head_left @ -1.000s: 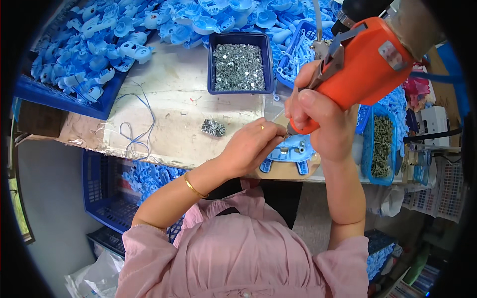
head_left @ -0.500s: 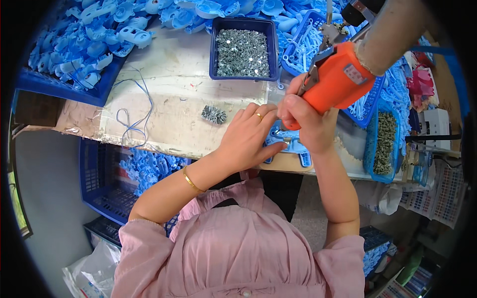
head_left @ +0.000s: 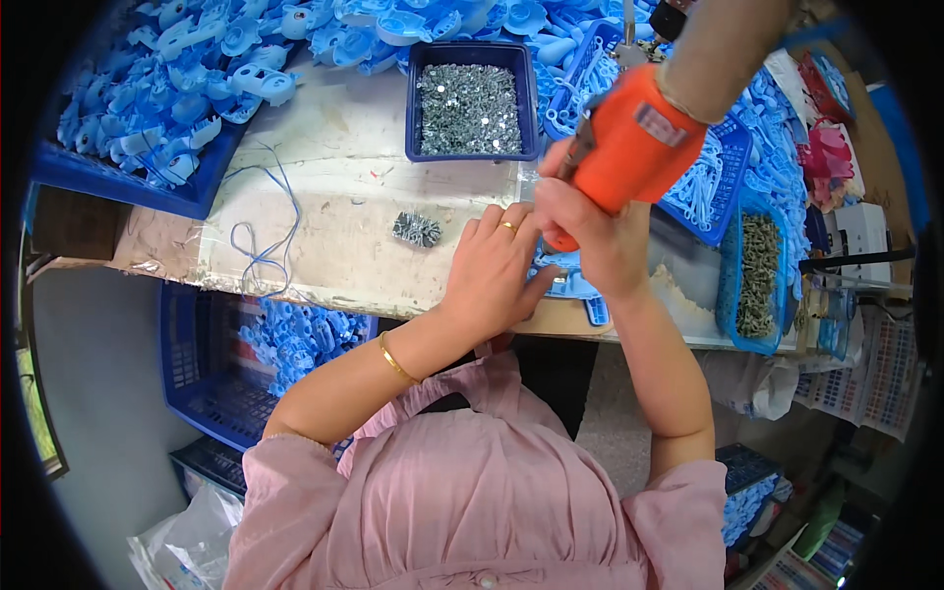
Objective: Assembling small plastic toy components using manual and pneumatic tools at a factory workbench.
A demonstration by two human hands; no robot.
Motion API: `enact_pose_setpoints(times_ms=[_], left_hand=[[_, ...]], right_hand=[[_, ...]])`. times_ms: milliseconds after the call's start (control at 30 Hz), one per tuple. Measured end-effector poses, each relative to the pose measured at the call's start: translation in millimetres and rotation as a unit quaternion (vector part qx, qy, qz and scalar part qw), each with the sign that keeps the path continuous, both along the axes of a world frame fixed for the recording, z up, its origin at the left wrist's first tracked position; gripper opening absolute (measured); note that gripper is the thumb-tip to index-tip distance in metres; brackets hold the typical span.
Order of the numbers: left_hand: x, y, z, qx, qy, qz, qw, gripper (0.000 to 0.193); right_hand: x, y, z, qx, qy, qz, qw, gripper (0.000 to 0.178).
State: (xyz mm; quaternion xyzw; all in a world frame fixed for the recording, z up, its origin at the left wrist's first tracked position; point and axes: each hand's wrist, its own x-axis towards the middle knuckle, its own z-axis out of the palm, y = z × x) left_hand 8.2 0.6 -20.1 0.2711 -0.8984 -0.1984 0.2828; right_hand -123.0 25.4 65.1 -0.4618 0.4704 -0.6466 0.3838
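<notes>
An orange-bodied power screwdriver point(head_left: 634, 143) is in my right hand point(head_left: 598, 231), whose fingers wrap round its lower body. The tool's tip end points down at a light blue plastic part point(head_left: 575, 285) at the table's front edge. My left hand point(head_left: 497, 261) holds that part from its left side, thumb along the near side and fingers stretched toward the tool. Both hands and the tool hide much of the part, and the bit's contact cannot be seen. Left of my left hand, a small clump of silvery screws point(head_left: 417, 229) lies on the table.
A dark blue tray of small metal screws point(head_left: 470, 108) stands beyond my hands. Blue plastic shells point(head_left: 187, 88) heap at the far left. On the right are a basket of light blue pieces point(head_left: 703, 182) and a bin of screws point(head_left: 757, 275). A blue cord point(head_left: 290, 211) lies on the table.
The screwdriver and my right hand have shifted slightly left and look more blurred. My left hand stays at the part. The whole view has also moved a little.
</notes>
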Motion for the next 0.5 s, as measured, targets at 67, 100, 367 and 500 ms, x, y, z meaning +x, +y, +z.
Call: enact_pose_setpoints(times_ms=[67,100,367,500], left_hand=[[1,0,4,0.009,0.01,-0.01,1.0,0.056],[3,0,7,0.02,0.017,-0.009,1.0,0.055],[19,6,19,0.023,0.038,-0.093,0.995,0.041],[11,11,20,-0.008,0.014,-0.148,0.989,0.042]], right_hand=[[4,-4,16,-0.073,0.082,-0.002,0.994,0.019],[1,-6,25,-0.078,0.084,-0.005,0.993,0.019],[-33,27,140,-0.026,0.432,-0.072,0.898,0.062],[-72,-37,161,-0.242,0.317,-0.305,0.865,0.062]])
